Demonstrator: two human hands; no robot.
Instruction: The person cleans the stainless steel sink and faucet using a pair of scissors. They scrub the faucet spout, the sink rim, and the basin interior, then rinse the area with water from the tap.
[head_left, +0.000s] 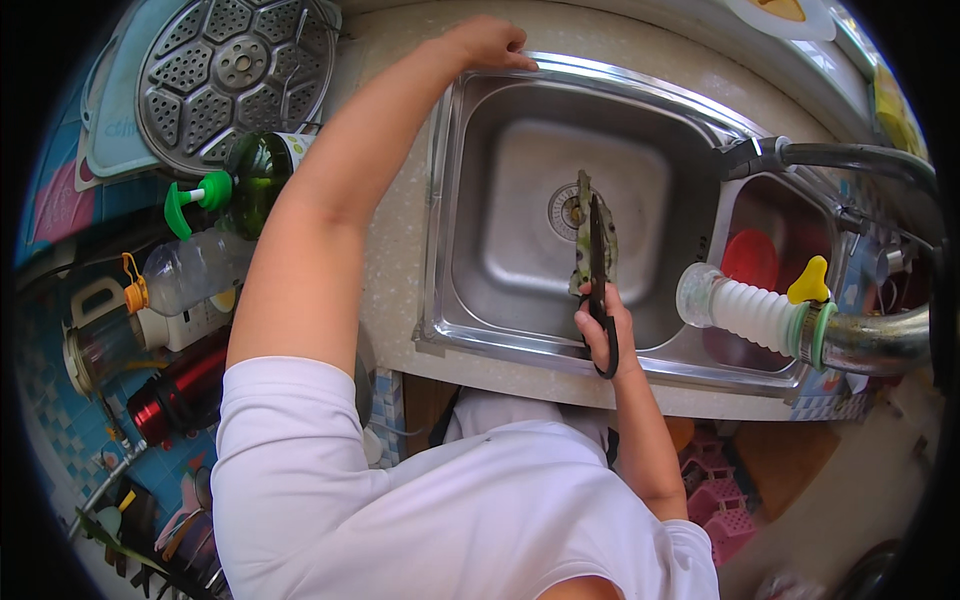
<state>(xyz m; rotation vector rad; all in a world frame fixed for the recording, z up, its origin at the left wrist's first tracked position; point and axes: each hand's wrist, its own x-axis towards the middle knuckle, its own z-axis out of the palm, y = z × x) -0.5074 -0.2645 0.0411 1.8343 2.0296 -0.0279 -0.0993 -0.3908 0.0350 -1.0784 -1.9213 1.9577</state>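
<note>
My left hand (487, 46) is at the far left rim of the stainless steel sink (504, 281), fingers curled, its lower fingertip touching or just above the metal edge. What lies under those fingers is hidden. Over the near part of the large basin, my right hand (613, 322) grips black-handled scissors (598, 251) with the blades pointing away from me. Alongside the blades runs a long, ragged, pale green piece with dark spots (583, 247), apparently food, its near end at my right fingertips. The drain (562, 212) is partly behind it.
A faucet (757, 156) reaches in from the right. Nearer me, a white corrugated hose (754, 306) on a metal pipe overhangs the small basin, which holds a red object (750, 259). To the left are a green pump bottle (259, 184) and a perforated steamer plate (241, 66).
</note>
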